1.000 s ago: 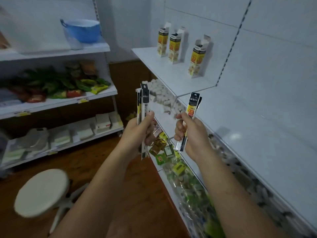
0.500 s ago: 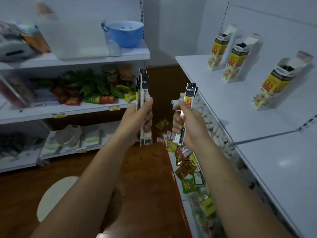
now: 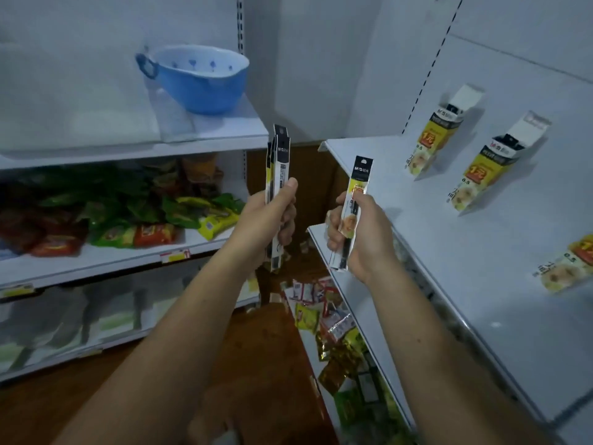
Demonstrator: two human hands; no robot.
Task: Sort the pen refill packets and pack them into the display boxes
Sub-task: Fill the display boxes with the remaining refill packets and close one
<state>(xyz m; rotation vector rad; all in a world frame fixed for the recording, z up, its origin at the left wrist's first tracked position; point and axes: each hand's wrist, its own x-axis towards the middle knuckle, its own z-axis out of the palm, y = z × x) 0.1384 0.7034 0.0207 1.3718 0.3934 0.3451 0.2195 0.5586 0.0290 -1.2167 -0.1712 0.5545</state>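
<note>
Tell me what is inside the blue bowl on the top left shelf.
The blue bowl shows a white inner wall with small blue marks near the rim. Nothing shows inside, but its bottom is hidden behind the near wall.

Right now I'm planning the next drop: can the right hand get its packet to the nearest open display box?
Probably yes: the right hand holds one packet, and bare shelf separates it from the display box.

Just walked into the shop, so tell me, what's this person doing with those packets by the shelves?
A person is sorting pen refill packets. Their left hand grips a small bunch of packets upright, and their right hand holds a single yellow-labelled packet. Open display boxes stand on the white shelf to the right; none of the held packets is in one yet.
</note>
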